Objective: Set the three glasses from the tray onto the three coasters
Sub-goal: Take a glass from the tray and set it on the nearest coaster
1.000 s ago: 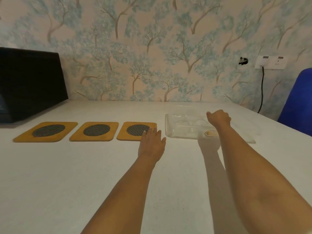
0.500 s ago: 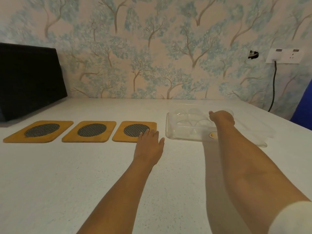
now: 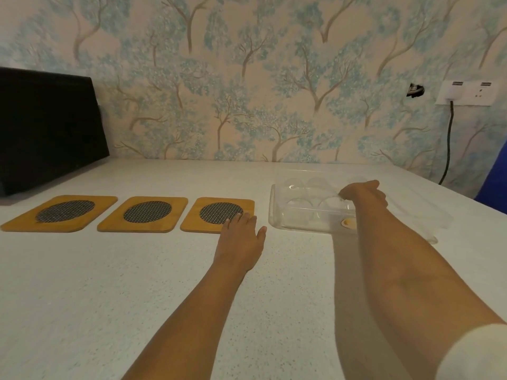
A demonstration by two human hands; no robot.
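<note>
Black box on white table; wall socket with cable.

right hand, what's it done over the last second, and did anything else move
The right hand has reached a little deeper over the tray, its fingers now curled at the rim of a glass; a firm grip can't be confirmed. The left hand stayed flat beside the nearest coaster. Coasters, tray and glasses did not move.
</note>
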